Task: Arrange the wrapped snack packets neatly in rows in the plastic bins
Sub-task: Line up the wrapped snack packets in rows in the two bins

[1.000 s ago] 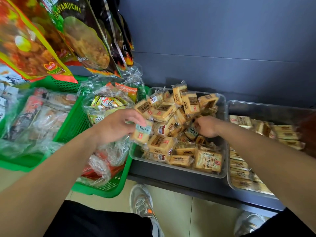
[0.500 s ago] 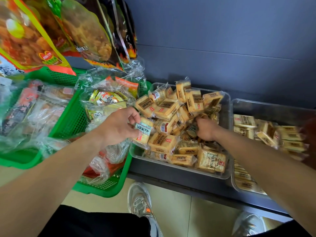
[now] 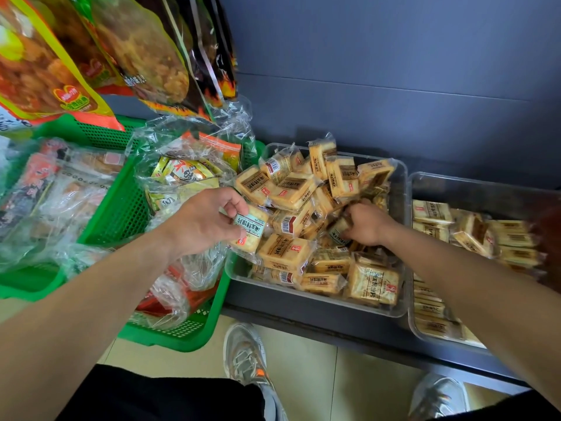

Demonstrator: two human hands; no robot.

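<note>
A clear plastic bin on a dark shelf holds a loose heap of yellow wrapped snack packets. My left hand pinches a packet with a pale green label over the bin's left edge. My right hand reaches into the middle of the heap, fingers closed around a packet there. A second clear bin to the right holds more of the same packets, some lined up along its left side.
Two green mesh baskets with snacks in clear bags stand to the left. Large snack bags hang above them. The shelf's front edge runs below the bins; my shoes stand on the tiled floor.
My right hand has dug a little deeper into the heap and closed on a packet. My left hand still holds the green-labelled packet in about the same place.
</note>
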